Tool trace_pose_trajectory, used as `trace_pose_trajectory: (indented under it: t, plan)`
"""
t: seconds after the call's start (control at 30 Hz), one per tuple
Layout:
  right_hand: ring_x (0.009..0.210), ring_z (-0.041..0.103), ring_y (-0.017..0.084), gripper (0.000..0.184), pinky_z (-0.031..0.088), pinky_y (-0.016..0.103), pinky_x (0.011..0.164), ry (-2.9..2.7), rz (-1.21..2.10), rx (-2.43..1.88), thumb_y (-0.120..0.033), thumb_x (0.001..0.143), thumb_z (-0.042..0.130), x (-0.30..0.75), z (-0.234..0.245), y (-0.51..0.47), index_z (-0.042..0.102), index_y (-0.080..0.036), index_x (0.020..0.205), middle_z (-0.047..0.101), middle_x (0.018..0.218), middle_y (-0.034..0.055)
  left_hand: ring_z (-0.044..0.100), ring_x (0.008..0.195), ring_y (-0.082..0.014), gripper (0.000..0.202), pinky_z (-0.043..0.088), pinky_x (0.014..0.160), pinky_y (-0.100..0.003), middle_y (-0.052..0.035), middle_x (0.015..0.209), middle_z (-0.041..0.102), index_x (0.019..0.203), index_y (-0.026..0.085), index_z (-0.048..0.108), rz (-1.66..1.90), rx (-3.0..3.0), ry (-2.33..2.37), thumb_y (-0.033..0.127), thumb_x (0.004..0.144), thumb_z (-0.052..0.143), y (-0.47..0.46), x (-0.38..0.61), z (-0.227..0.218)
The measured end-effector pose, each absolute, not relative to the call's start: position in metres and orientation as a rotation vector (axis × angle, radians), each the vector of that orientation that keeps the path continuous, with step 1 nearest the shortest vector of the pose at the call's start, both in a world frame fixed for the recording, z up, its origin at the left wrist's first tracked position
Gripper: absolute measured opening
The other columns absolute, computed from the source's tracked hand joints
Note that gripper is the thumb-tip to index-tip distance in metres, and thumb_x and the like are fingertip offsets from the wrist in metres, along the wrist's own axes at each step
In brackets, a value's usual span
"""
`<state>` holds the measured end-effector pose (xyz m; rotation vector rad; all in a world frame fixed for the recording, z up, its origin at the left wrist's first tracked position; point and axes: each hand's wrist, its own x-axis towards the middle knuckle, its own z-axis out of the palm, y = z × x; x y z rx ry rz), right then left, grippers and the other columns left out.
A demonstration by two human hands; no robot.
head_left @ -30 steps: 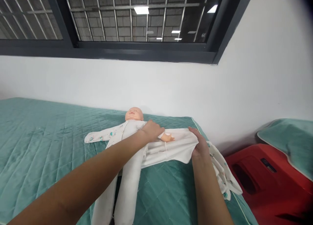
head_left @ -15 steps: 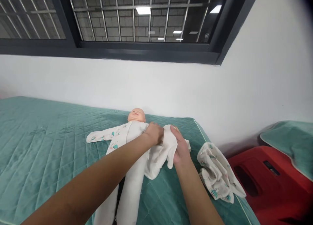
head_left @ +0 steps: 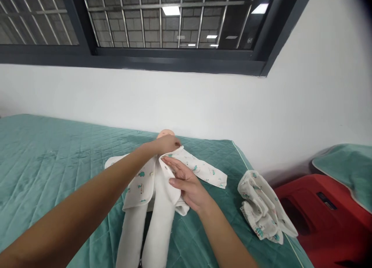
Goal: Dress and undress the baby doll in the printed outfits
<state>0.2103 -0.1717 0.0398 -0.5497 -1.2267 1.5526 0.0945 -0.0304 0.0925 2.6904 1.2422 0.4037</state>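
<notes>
A baby doll (head_left: 166, 132) lies on its back, its white legs toward me and most of its head hidden by my left forearm. Around its upper body is a white printed baby jacket (head_left: 205, 170), hanging unfastened at the front, with the sleeve on the right side stretched out flat. My left hand (head_left: 170, 144) is closed at the doll's neck, pinching the jacket's upper edge. Lower down, my right hand (head_left: 187, 182) has the jacket's front edge between thumb and fingers.
A crumpled printed baby garment (head_left: 261, 208) lies at the bed's right edge. The bed has a green quilted cover (head_left: 58, 163). Beside it stands a red plastic stool (head_left: 314, 217) with green cloth (head_left: 345, 167) behind. A white wall (head_left: 130, 97) and barred window rise behind.
The bunched sleeve on the right side is now spread out straight. My left hand has moved up and left to the doll's neck; my right hand has moved left onto the jacket's front.
</notes>
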Motion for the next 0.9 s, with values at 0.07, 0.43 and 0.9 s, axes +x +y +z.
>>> trace_pose_trajectory:
  t: [0.07,0.43,0.9]
  plan:
    - [0.141,0.038,0.026,0.055,0.029,0.046,0.117,-1.307,1.598,-0.544,-0.026,0.074,0.076,0.210,0.042,-0.173,0.061,-0.031,0.126,0.051,0.146,0.0032,0.064,0.097,-0.0156,0.034,0.051,0.088,-0.028,-0.0052,0.106,0.070,0.100,0.017,0.069,0.372,2.611,1.140,0.037,0.099,0.042,-0.031,0.083,0.101]
    - [0.133,0.048,0.025,0.034,0.040,0.040,0.107,-1.556,1.409,-0.649,-0.026,0.084,0.070,0.210,0.051,-0.181,0.064,-0.030,0.118,0.055,0.142,0.0040,0.063,0.099,-0.0193,0.029,0.048,0.084,-0.027,-0.0057,0.108,0.070,0.110,0.020,0.065,0.509,2.489,1.228,0.025,0.087,0.049,-0.046,0.081,0.084]
    - [0.112,0.063,0.022,0.018,0.052,0.038,0.091,-1.516,0.894,-0.949,-0.034,0.093,0.058,0.217,0.034,-0.168,0.068,-0.027,0.106,0.068,0.123,0.0048,0.059,0.103,-0.0210,0.026,0.048,0.090,-0.034,-0.0099,0.115,0.060,0.111,0.018,0.057,1.121,2.118,1.574,0.016,0.086,0.050,-0.055,0.042,0.040]
